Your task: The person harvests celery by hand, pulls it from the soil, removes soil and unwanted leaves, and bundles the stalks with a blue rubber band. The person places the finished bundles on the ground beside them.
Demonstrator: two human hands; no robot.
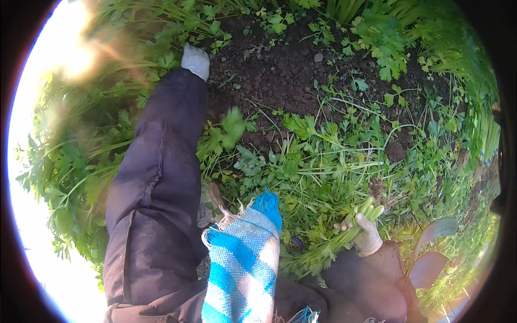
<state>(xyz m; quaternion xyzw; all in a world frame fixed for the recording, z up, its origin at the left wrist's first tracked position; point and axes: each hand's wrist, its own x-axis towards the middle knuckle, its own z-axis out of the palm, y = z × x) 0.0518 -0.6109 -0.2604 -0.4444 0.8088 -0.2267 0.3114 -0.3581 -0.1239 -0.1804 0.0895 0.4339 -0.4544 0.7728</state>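
Note:
My left hand (195, 61), in a whitish glove at the end of a dark sleeve, reaches to the base of leafy celery plants (161, 30) at the upper left. Its fingers are largely hidden, so its grip cannot be told. At the lower right, my right hand (366, 235), in a soiled light glove, is closed around a bunch of celery (350, 236). The pale stalk ends point up and right, while the leaves trail to the lower left. A clump of roots (377, 189) shows just beyond the stalk ends.
Bare dark soil (278, 80) lies across the upper middle. Cut stalks and leaves (335, 161) litter the ground below it. A fringed blue-and-white checked cloth (242, 266) hangs in front of me. Standing celery (383, 40) borders the upper right, and glare washes out the left edge.

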